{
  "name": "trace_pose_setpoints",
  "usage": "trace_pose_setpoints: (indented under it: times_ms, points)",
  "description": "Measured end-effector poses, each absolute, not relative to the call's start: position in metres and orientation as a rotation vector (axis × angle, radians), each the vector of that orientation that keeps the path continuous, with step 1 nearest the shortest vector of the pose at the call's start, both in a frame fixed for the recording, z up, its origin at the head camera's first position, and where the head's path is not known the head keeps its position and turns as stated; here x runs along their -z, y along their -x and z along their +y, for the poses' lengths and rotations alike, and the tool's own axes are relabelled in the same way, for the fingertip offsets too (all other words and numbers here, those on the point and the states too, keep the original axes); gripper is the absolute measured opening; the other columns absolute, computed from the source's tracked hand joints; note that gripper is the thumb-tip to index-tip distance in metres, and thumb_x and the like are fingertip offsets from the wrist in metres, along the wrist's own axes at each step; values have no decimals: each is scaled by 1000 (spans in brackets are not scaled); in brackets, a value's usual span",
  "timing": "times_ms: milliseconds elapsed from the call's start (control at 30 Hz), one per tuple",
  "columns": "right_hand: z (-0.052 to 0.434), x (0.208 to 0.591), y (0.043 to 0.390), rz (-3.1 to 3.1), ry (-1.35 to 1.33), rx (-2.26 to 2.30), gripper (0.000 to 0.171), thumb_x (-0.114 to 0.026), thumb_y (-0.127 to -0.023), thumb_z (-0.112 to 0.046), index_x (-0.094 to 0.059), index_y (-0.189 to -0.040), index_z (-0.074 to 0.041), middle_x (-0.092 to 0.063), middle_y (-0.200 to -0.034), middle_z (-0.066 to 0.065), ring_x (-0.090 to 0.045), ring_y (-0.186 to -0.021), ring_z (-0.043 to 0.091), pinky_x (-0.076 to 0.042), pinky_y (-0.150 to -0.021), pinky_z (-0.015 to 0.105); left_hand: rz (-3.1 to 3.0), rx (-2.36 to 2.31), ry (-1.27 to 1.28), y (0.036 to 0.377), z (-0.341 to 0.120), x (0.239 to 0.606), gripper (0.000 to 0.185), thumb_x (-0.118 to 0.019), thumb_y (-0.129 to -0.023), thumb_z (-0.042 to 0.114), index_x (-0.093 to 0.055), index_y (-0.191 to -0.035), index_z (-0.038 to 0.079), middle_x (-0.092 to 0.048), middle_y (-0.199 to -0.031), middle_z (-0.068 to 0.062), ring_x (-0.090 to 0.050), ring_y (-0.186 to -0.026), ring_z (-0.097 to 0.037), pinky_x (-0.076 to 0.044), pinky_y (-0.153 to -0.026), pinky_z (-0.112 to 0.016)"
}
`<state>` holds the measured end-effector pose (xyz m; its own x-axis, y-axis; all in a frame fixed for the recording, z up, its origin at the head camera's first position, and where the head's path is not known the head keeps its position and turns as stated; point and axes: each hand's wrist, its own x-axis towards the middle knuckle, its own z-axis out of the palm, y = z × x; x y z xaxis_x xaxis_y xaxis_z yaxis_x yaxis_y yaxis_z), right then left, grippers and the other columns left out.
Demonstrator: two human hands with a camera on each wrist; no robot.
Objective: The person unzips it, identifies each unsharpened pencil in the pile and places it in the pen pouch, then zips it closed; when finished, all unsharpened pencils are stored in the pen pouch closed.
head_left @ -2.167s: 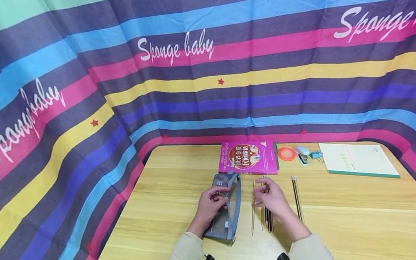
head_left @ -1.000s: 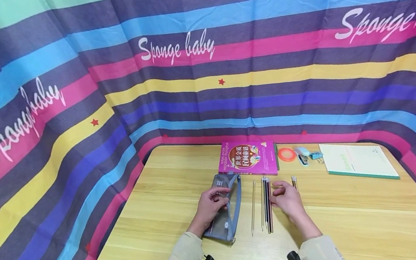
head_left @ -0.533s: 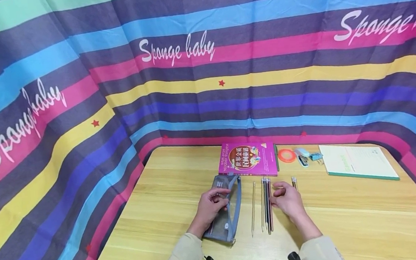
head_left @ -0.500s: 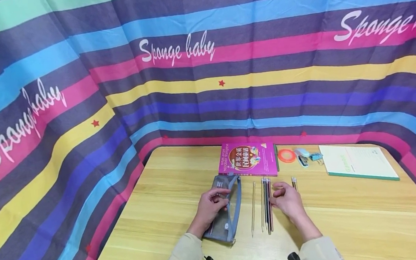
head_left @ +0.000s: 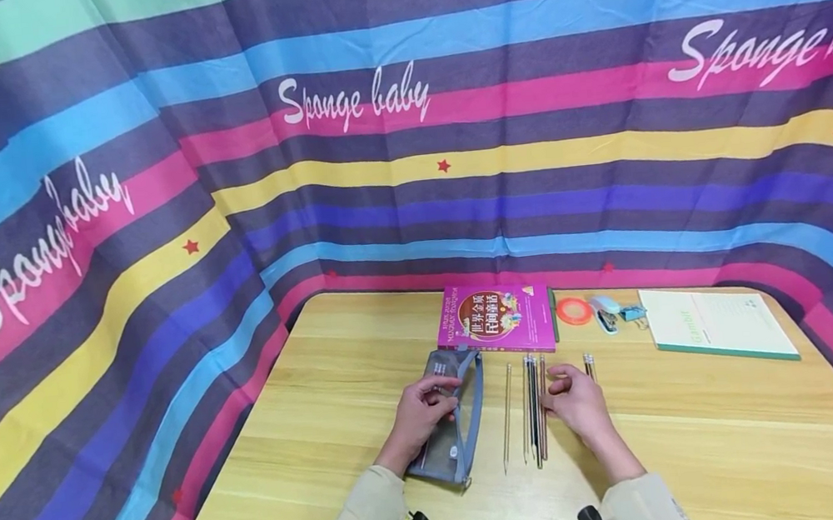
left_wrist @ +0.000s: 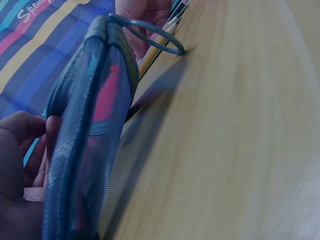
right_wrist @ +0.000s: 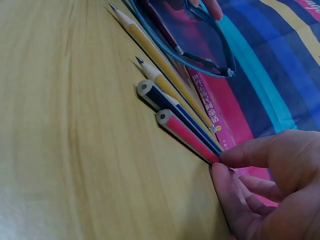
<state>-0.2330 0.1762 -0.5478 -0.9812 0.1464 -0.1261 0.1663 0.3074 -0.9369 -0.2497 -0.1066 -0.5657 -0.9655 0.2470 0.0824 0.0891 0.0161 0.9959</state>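
My right hand (right_wrist: pixel 265 190) pinches the red pencil (right_wrist: pixel 187 136) between thumb and fingertips, near its far end; on the head view that hand (head_left: pixel 577 402) sits at about 5 o'clock from the pink book (head_left: pixel 495 318). I judge the pencil to be light, stiff and smooth-lacquered, apt to roll, so a pinch on the middle of the barrel, away from the point, would suit it best. It lies on the wooden table (head_left: pixel 704 433), touching a dark blue pencil (right_wrist: pixel 165 102) on its 9 o'clock side, with two yellow pencils (right_wrist: pixel 150 50) beyond that.

My left hand (head_left: pixel 420 414) grips the grey mesh pencil case (head_left: pixel 456 423), fingers curled over its upper edge, holding the mouth open. The case looks soft and floppy; I expect it to sag unless it is held at the zip rim.

At 1 o'clock from the right hand lie an orange tape roll (head_left: pixel 574 309), a small stapler (head_left: pixel 605 309) and a pale notebook (head_left: pixel 716 321), against the striped curtain (head_left: pixel 154 193).
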Motion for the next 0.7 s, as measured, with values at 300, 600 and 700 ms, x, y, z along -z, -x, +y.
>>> trace_pose_setpoints:
  times_ms: [300, 600, 700]
  points:
    - [175, 549, 235, 2541, -288, 1768, 64, -75, -77, 15, -53, -137, 10, -62, -100, 21, -66, -74, 20, -65, -67, 30, 2167, -2106, -409, 247, -107, 565, 30, -72, -91, -4, -70, -121, -8, -71, -78, -7, -63, -61, -8, -59, -61, -23]
    - [176, 547, 234, 2590, -267, 1697, 59, -76, -78, 12, -56, -133, 9, -61, -95, 16, -65, -72, 19, -64, -64, 29, 2165, -2100, -412, 249, -107, 565, 30, -71, -91, -5, -70, -121, -8, -71, -83, -23, -63, -61, -7, -59, -62, -23]
    - [177, 546, 235, 2607, -246, 1659, 60, -75, -78, 12, -55, -134, 10, -63, -97, 18, -66, -72, 20, -64, -63, 30, 2164, -2097, -400, 250, -106, 566, 30, -71, -91, -6, -70, -121, -7, -71, -83, -23, -63, -61, -7, -59, -61, -23]
